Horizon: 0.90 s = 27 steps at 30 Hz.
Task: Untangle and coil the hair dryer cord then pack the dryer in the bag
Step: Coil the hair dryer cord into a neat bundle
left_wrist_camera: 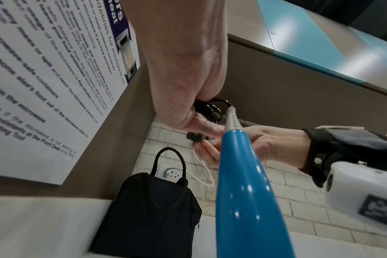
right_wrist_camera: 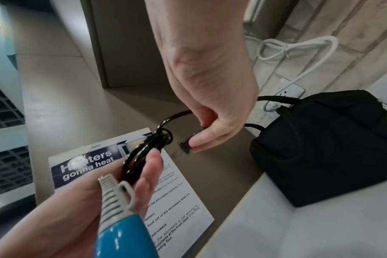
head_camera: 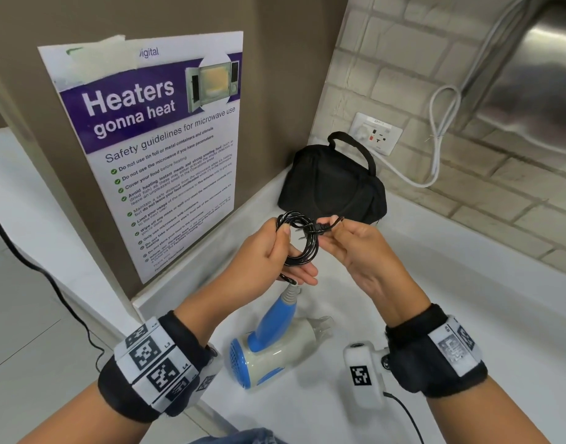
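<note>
A white and blue hair dryer (head_camera: 272,344) lies on the white counter (head_camera: 451,315), its blue handle (left_wrist_camera: 243,183) pointing up toward my hands. Its black cord (head_camera: 299,238) is wound into a small coil above the dryer. My left hand (head_camera: 294,251) holds that coil (right_wrist_camera: 144,153), thumb on top and fingers beneath. My right hand (head_camera: 331,230) pinches the black plug (right_wrist_camera: 186,148) at the cord's free end, just right of the coil. The black bag (head_camera: 332,184) with a loop handle stands in the far corner, and its opening is not visible.
A microwave safety poster (head_camera: 156,149) hangs on the brown wall at left. A wall socket (head_camera: 377,133) with a white cable (head_camera: 435,149) sits behind the bag on the brick wall. A steel appliance (head_camera: 531,68) hangs at upper right. The counter's front edge runs near my left wrist.
</note>
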Each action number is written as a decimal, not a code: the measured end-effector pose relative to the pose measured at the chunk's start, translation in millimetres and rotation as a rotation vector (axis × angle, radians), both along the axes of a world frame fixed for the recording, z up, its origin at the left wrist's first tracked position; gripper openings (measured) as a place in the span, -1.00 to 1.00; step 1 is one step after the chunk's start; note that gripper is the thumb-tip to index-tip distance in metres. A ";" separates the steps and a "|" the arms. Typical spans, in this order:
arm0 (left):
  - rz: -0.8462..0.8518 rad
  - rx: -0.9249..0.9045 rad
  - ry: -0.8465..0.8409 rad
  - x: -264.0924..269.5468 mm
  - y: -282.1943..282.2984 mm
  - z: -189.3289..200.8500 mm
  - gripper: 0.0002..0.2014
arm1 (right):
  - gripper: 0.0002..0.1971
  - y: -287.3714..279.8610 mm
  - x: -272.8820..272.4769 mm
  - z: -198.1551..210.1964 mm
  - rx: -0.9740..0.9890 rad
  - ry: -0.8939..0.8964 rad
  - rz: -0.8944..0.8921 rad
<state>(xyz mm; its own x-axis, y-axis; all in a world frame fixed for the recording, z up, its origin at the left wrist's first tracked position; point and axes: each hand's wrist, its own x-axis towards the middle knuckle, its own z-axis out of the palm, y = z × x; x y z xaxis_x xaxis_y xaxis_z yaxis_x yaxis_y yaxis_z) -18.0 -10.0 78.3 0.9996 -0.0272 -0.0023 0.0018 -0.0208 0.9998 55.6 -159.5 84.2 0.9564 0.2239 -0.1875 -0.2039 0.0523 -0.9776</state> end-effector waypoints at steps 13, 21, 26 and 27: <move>0.039 -0.047 -0.009 -0.9 -0.6 -1.0 -0.69 | -0.75 7.0 -10.3 -12.8 0.274 0.249 0.145; 0.048 0.167 -0.039 -1.2 3.7 -6.7 -0.71 | -0.76 12.5 -21.7 -6.2 0.118 0.231 0.333; 0.055 0.252 -0.120 3.1 3.6 -7.8 -0.81 | -0.68 13.7 -27.5 -0.6 0.113 0.253 0.496; 0.068 0.290 -0.142 3.8 3.9 -7.1 -0.80 | -0.65 13.5 -28.2 1.4 0.124 0.264 0.509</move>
